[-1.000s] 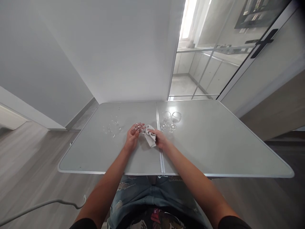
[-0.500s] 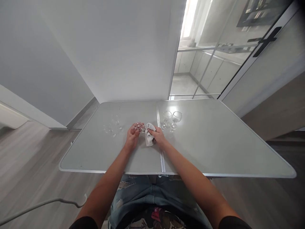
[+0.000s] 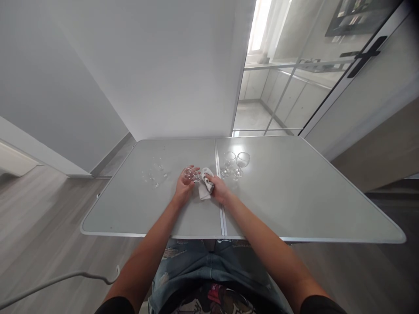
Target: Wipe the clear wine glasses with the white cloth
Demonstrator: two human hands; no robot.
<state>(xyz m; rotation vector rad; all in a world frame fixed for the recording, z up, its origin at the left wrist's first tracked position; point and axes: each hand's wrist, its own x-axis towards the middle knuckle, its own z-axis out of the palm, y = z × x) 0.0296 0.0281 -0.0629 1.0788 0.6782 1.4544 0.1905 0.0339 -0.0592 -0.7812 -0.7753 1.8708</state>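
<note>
The left hand has its grip closed around a small clear glass, held just above the middle of the counter. The right hand is clamped on a bunched white cloth pressed against the glass. Best to keep the glass steady and low, turning it gently against the cloth. Two stemmed glasses stand near the far edge, more small glasses to the left.

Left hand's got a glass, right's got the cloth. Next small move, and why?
Probably press the cloth further around the glass and rub. The left hand has its grip on the glass just above the table, and the right hand holds the bunched cloth against its right side. Two stemmed glasses stand upright to the right; more small glassware sits left.
</note>
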